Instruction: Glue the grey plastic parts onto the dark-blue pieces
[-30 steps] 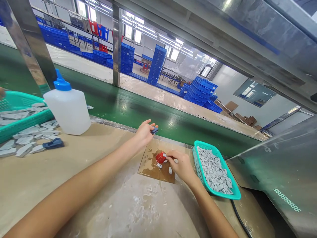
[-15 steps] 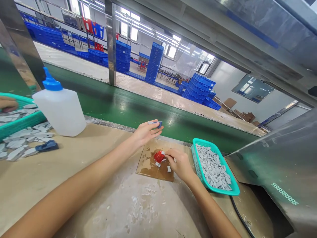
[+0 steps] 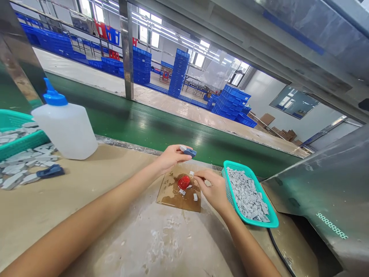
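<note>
Here's the left hand (image 3: 170, 158), thumb and fingers closed in a pinch on a dark blue piece (image 3: 190, 153), held up in the air past the far edge of the brown board (image 3: 173, 199). The right hand (image 3: 213, 189) has thumb and forefinger almost together on a small grey piece (image 3: 191, 173), its other fingers curled, just above the board's right side. Between them on the wet board sits a red dome-like thing (image 3: 183, 182), loose grey bits (image 3: 195, 197) close by. Right beside the right hand, a turquoise basket (image 3: 274, 224) full of small grey pieces hems that side in, and a metal panel (image 3: 325, 188) rises beyond. Over left, a blue-capped bottle (image 3: 67, 132) stands in front of another turquoise basket (image 3: 17, 149), grey slabs (image 3: 27, 162) spilling alongside and a second dark blue piece (image 3: 50, 171) by them. A green belt (image 3: 138, 127) crosses behind. Both forearms reach in from below, the left stretched long on a diagonal, the right angled inward, its wrist near the basket.
</note>
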`<state>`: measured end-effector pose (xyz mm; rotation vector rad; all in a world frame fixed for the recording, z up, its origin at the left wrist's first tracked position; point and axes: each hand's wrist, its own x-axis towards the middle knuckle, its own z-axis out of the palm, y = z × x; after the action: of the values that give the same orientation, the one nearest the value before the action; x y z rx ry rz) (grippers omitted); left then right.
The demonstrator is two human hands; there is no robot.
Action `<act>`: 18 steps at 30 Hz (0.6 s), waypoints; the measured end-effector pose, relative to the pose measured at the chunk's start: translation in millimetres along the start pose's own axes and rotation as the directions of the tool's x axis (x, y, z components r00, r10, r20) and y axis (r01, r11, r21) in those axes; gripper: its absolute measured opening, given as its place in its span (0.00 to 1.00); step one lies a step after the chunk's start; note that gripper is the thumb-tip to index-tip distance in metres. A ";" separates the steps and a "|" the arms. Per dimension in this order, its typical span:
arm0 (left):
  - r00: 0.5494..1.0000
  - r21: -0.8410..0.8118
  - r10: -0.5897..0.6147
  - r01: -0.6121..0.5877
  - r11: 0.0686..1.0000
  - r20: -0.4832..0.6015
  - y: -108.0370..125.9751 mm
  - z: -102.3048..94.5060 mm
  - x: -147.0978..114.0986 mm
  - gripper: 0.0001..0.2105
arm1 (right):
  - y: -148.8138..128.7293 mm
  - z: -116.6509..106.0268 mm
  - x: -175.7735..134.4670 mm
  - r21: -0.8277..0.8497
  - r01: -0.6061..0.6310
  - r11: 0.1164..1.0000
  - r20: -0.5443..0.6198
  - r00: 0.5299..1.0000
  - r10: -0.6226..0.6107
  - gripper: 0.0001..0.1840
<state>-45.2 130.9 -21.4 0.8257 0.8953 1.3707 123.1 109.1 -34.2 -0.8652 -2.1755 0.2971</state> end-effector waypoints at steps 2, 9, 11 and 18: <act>0.999 0.084 0.017 -0.021 0.996 0.043 0.1 1.7 -2.1 0.11 | -1.5 -5.3 2.0 0.050 -0.045 0.998 -0.097 0.994 0.050 0.07; 0.985 0.273 0.008 -0.056 0.960 0.172 2.0 11.6 -9.3 0.09 | 4.1 -20.2 8.3 0.140 -0.135 0.981 -0.209 0.964 0.163 0.06; 0.981 0.277 -0.006 -0.049 0.960 0.193 1.9 13.5 -10.9 0.09 | 5.0 -20.4 8.8 0.121 -0.125 0.985 -0.198 0.969 0.147 0.06; 0.980 0.272 -0.046 -0.008 0.962 0.193 -1.2 13.3 -11.2 0.09 | 3.3 -19.9 9.0 0.061 -0.048 0.997 -0.161 0.985 0.057 0.07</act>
<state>-32.7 120.0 -16.0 1.1403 0.9440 1.1390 134.9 116.3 -17.0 -0.8852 -1.9867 0.3020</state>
